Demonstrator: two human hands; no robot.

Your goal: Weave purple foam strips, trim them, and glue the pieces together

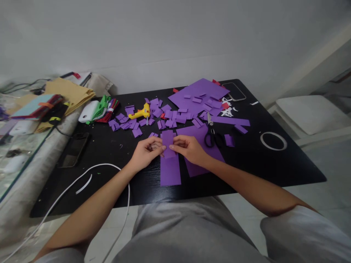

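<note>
Purple paper strip [168, 138] is running lengthwise away from us. Our left hand [146, 151] and right hand [192, 149] are pinching opposite edges.

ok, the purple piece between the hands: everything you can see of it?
The purple piece is a small, plain, matte oblong that looks like paper or thin card. Its long sides run roughly away from the person. The left hand and right hand pinch it at opposite edges, thumbs uppermost. In the view it overlaps a longer purple strip; whether they touch, or whether the piece is folded, I can't tell.
</note>
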